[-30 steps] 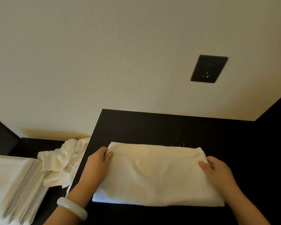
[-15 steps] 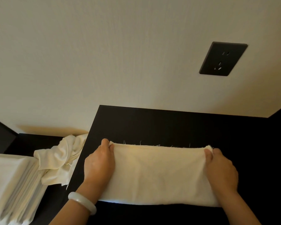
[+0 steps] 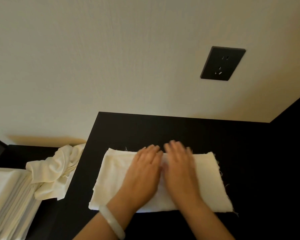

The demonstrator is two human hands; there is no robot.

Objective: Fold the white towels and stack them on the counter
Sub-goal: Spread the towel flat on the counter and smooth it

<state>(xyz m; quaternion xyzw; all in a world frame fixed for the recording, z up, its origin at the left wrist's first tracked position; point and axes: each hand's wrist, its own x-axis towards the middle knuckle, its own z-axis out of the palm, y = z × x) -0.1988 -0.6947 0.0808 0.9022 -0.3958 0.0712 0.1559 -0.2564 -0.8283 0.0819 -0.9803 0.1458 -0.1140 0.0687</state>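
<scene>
A folded white towel (image 3: 210, 181) lies flat on the black counter (image 3: 163, 130), its frayed edge to the right. My left hand (image 3: 144, 172) and my right hand (image 3: 178, 168) lie side by side on the middle of it, palms down, fingers straight, pressing on the cloth. Both hands are slightly blurred. A pale bangle sits on my left wrist. A stack of folded white towels (image 3: 5, 201) rests on the lower surface at the far left. A crumpled white towel (image 3: 54, 172) lies between that stack and the counter's left edge.
A black wall socket (image 3: 222, 63) is on the cream wall behind the counter. A dark panel (image 3: 293, 118) rises at the counter's right end. The counter's left edge drops to the lower dark shelf (image 3: 16, 155).
My hands let go of the towel's two far corners and came together onto its middle, now flat on it. The towel lies folded narrower than a second ago.
</scene>
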